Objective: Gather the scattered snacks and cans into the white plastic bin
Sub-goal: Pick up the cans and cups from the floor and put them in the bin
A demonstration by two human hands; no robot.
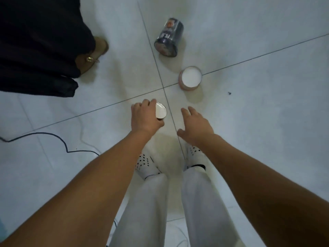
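My left hand (146, 115) curls round a can (161, 113) by the tile joint, its pale top showing past my fingers. My right hand (195, 125) hangs just beside it, fingers spread, holding nothing. Farther off to the right stands a pink tub (190, 80) — beyond it lies a dark can (168, 40).

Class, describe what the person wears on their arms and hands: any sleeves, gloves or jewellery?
The left forearm and right forearm are bare, no sleeves in view. The left hand and right hand show no gloves, rings, watch or bracelet.
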